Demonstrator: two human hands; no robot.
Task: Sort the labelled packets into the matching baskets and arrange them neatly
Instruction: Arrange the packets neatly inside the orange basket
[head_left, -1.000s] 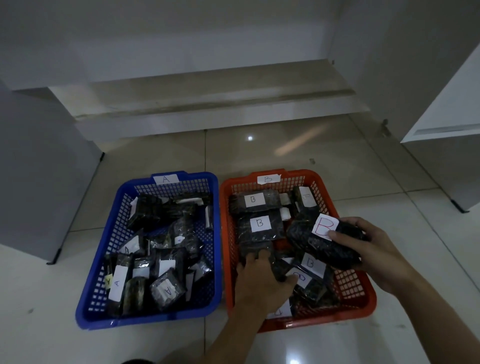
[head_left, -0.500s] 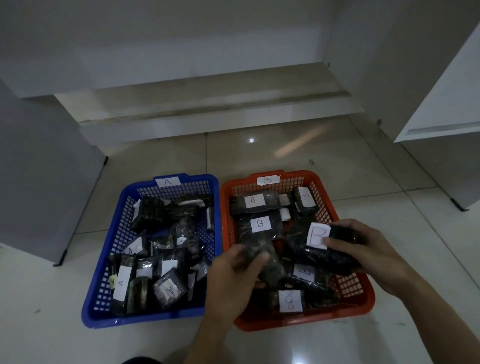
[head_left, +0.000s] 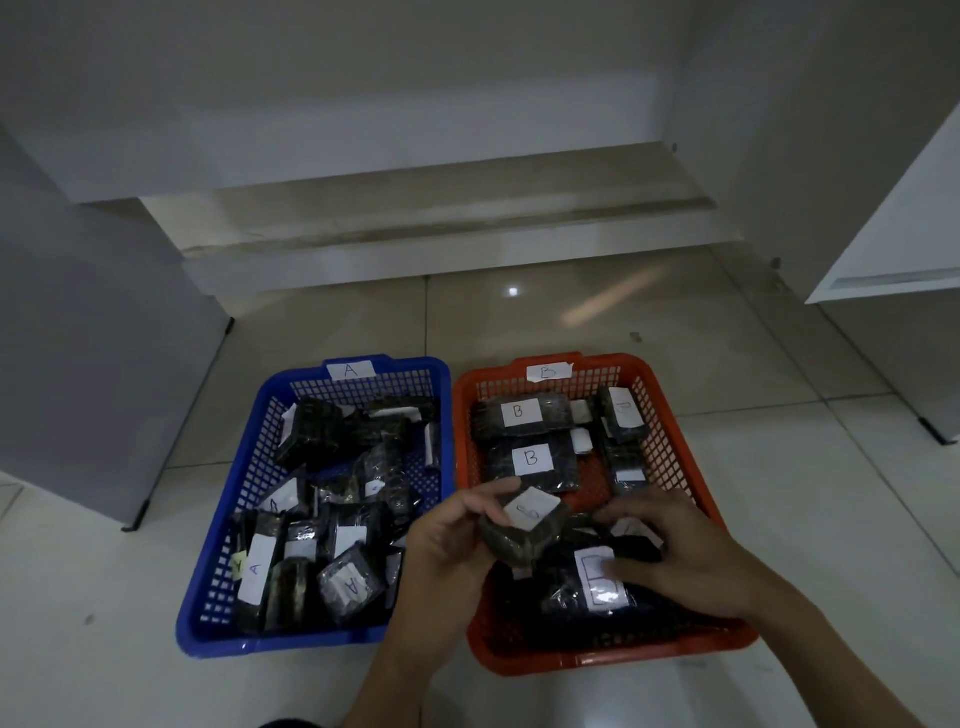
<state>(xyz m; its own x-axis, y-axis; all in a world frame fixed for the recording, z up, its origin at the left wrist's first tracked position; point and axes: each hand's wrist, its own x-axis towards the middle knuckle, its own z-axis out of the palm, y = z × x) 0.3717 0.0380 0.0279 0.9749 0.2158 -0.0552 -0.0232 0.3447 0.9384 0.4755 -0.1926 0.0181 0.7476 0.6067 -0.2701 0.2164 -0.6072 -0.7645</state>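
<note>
Two baskets stand side by side on the floor. The blue basket (head_left: 311, 636), tagged A, holds several dark packets with A labels in a loose heap. The orange basket (head_left: 670, 431), tagged B, holds dark packets with B labels; two lie flat in a row at its far left (head_left: 530, 460). My left hand (head_left: 447, 540) grips a small dark packet (head_left: 524, 530) with a white B label, held above the orange basket's middle. My right hand (head_left: 675, 551) reaches down into the orange basket, fingers curled on a dark packet (head_left: 634, 543) above a large labelled one (head_left: 597, 587).
Glossy white floor tiles surround the baskets. A grey cabinet door (head_left: 104, 364) stands open at the left, a white cabinet door (head_left: 909, 218) at the right. A raised step (head_left: 415, 234) runs behind the baskets.
My left hand has lifted a small B packet out of the orange basket's near side. My right hand has lowered its large packet into the basket and now grips another one.
</note>
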